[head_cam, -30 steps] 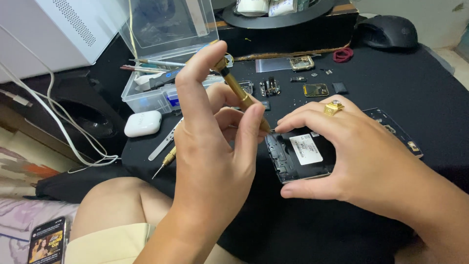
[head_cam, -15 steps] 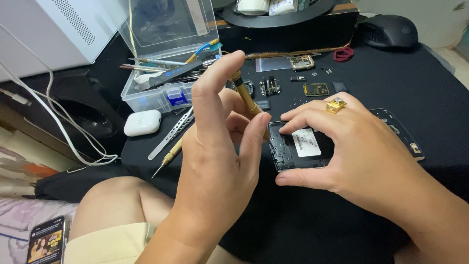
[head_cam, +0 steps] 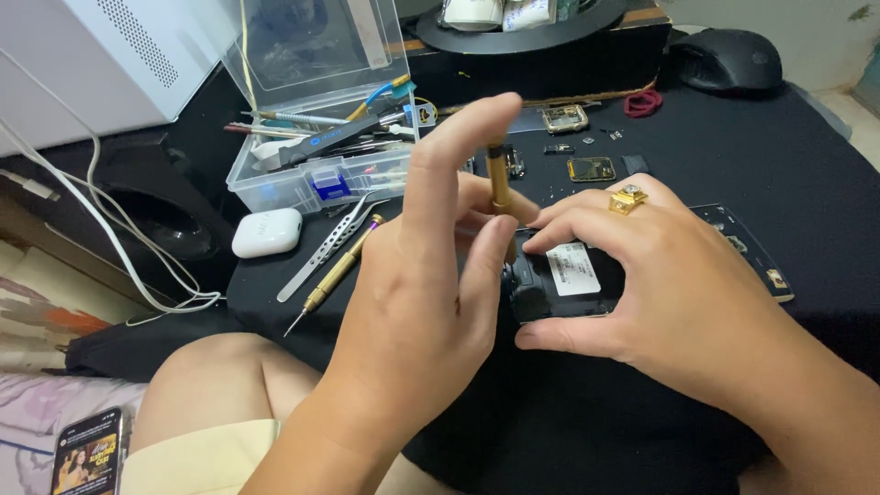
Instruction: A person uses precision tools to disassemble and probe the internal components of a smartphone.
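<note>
Since the earlier frames the brass screwdriver (head_cam: 500, 183) has swung from a slant to nearly upright, and the left hand (head_cam: 431, 275) has risen with it — thumb and middle fingers pinch the shaft while the index finger stretches out over its top end. Its tip is hidden behind the fingers, so whether it sits in a screw cannot be told. The right hand (head_cam: 642, 275), a gold ring (head_cam: 627, 198) on one finger, clamps the opened black phone (head_cam: 559, 284) by its edges, near the middle of the black desk mat (head_cam: 733, 147); the back is already off, the white-labelled inside showing. By the look of it the disassembly is partway — small parts (head_cam: 591, 169) already lie farther back on the mat. Toward the left edge lie a second brass driver (head_cam: 335, 275), tweezers (head_cam: 323, 249) and a white earbud case (head_cam: 267, 232); beyond them a clear tool box (head_cam: 316, 174), lid open. A computer mouse (head_cam: 729, 57) sits at the far right corner.
</note>
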